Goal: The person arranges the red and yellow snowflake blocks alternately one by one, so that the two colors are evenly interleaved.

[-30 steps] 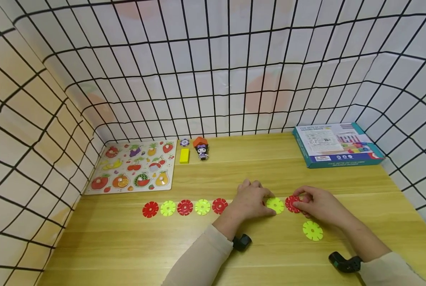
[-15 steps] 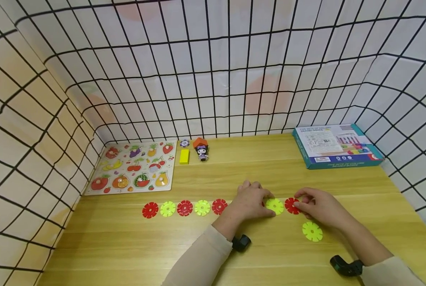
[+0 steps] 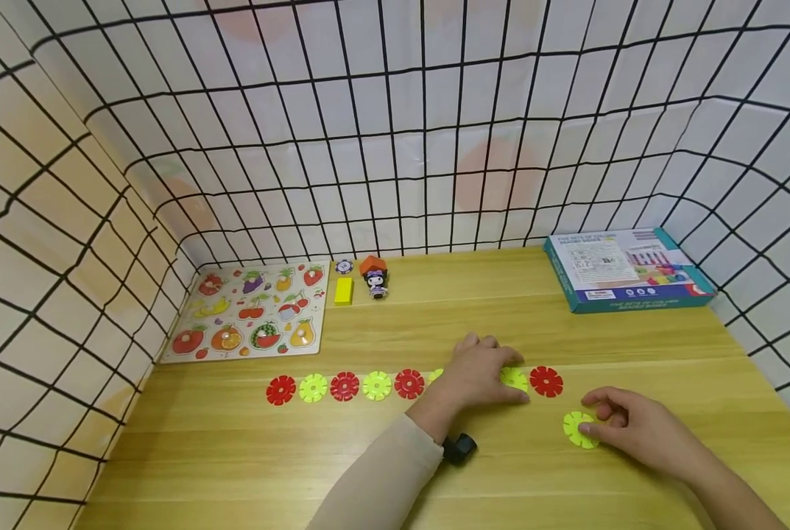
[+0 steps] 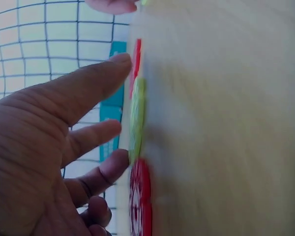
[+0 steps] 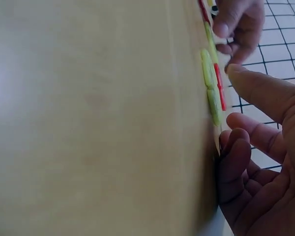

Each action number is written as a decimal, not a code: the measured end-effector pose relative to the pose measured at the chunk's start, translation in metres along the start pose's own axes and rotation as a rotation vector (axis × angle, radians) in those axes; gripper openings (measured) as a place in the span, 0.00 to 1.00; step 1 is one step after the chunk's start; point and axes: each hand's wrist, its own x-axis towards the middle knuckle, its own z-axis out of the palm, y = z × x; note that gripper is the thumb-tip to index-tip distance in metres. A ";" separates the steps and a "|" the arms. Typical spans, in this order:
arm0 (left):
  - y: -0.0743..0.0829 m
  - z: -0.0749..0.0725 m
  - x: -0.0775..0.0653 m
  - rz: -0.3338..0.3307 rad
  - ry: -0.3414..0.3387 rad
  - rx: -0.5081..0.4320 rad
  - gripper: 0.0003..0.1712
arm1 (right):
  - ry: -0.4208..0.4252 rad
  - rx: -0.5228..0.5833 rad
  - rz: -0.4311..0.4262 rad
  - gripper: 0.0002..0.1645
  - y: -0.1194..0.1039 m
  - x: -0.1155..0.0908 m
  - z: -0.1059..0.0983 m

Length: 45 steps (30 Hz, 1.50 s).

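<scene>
A row of flat, notched plastic discs, red and yellow by turns, lies across the wooden table; its left end is a red disc [image 3: 280,390]. Over the row's right part sits my left hand [image 3: 477,372], thumb and fingers spread about a yellow disc [image 3: 515,378] and hiding part of the row. Just right of that lies the end red disc [image 3: 545,381]. Below and right of it is a loose yellow disc [image 3: 573,428]. My right hand [image 3: 646,427] is at this disc, its thumb overlapping the edge; the right wrist view shows thumb and fingers apart.
A fruit puzzle board [image 3: 245,313] lies at the back left. Beside it are a yellow block [image 3: 344,291], a small round chip [image 3: 344,266], an orange block [image 3: 372,263] and a little figurine [image 3: 375,284]. A teal box [image 3: 626,270] stands back right. Black wire mesh [image 3: 424,147] encloses the table.
My right hand has let go of the end red disc and moved down and right to the loose yellow disc. The left hand has shifted slightly right.
</scene>
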 end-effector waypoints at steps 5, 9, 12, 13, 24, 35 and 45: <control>0.010 0.003 0.016 0.024 -0.025 0.004 0.31 | 0.009 0.030 -0.022 0.30 0.002 -0.011 0.004; 0.015 0.003 0.025 0.017 -0.053 0.017 0.29 | 0.006 0.023 -0.050 0.30 0.002 -0.010 0.007; 0.018 0.003 0.029 0.010 -0.079 0.009 0.27 | 0.001 0.004 -0.062 0.29 0.003 -0.009 0.007; 0.019 0.003 0.031 0.010 -0.084 0.004 0.26 | -0.001 0.003 -0.064 0.29 0.004 -0.009 0.007; 0.021 0.002 0.034 -0.022 -0.104 0.005 0.24 | -0.009 -0.016 -0.039 0.28 0.004 -0.012 0.006; 0.022 0.003 0.032 -0.036 -0.099 0.029 0.24 | -0.028 0.162 -0.032 0.22 0.004 -0.005 -0.012; 0.023 0.003 0.030 -0.054 -0.089 0.025 0.23 | 0.055 0.000 -0.060 0.22 0.007 0.026 -0.025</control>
